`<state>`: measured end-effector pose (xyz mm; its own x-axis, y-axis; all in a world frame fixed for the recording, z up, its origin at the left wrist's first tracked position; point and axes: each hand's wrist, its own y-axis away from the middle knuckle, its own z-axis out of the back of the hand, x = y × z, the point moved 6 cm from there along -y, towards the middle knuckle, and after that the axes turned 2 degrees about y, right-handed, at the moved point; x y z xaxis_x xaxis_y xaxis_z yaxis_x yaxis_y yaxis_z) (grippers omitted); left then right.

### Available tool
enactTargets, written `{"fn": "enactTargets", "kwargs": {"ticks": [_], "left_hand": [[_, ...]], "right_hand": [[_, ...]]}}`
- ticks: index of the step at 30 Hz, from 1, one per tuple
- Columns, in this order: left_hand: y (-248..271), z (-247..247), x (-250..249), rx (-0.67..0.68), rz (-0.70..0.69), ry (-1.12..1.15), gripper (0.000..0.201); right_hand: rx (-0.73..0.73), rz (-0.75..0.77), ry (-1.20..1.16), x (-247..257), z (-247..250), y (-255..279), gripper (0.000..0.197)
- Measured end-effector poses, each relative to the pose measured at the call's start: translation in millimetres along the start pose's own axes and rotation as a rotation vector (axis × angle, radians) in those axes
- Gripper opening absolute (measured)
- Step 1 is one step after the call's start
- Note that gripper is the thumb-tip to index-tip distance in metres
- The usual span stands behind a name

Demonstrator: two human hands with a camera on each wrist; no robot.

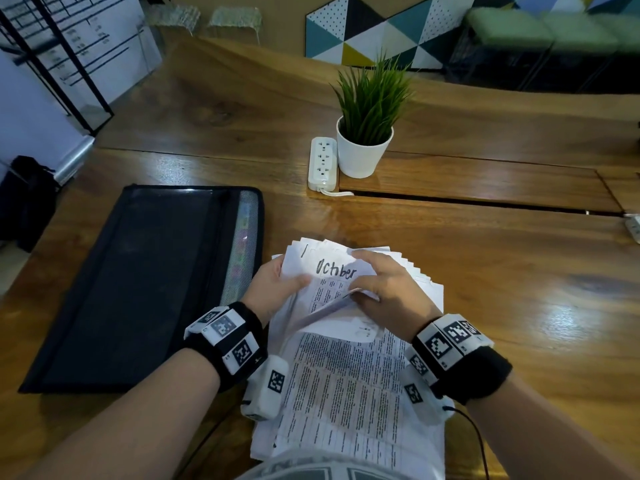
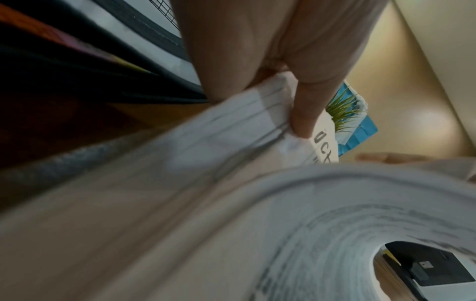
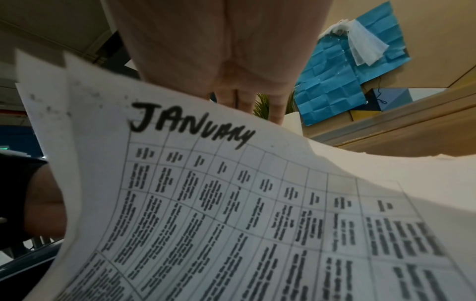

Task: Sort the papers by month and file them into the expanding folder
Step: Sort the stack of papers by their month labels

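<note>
A stack of printed papers (image 1: 346,382) lies on the wooden table in front of me. My left hand (image 1: 278,284) pinches the stack's upper left edge, its thumb (image 2: 306,114) on top of several sheets. My right hand (image 1: 384,289) grips the bent-up top sheets, with its fingers over a sheet headed "October" (image 1: 336,268). In the right wrist view a sheet headed "JANUARY" (image 3: 190,126) curves below the fingers (image 3: 247,99). The black expanding folder (image 1: 138,289) lies flat to the left of the papers, with coloured tabs showing along its right side.
A potted plant (image 1: 367,133) in a white pot and a white power strip (image 1: 322,164) stand beyond the papers. A cable slot (image 1: 485,202) runs across the table to the right. Bare wood lies right of the stack.
</note>
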<state>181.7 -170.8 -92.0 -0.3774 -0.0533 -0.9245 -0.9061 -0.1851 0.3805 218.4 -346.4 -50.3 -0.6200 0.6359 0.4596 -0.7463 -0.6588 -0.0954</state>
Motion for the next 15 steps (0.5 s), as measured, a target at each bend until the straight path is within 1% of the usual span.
{"fn": "enactTargets", "kwargs": {"ticks": [3, 8, 10, 12, 15], "left_hand": [[-1, -3, 1, -0.009, 0.028, 0.012, 0.025], [-1, -5, 2, -0.037, 0.055, 0.09, 0.024], [0, -4, 3, -0.036, 0.068, 0.1, 0.025], [0, -4, 4, -0.034, 0.084, 0.125, 0.027], [1, -4, 2, -0.039, 0.083, 0.126, 0.026]], "right_hand": [[0.075, 0.004, -0.048, 1, -5, -5, 0.011], [0.09, 0.018, -0.07, 6, -7, -11, 0.01], [0.058, 0.032, -0.091, 8, -8, -10, 0.009], [0.014, 0.029, -0.084, 8, -9, -10, 0.012], [-0.083, 0.099, -0.074, 16, -2, -11, 0.01]]}}
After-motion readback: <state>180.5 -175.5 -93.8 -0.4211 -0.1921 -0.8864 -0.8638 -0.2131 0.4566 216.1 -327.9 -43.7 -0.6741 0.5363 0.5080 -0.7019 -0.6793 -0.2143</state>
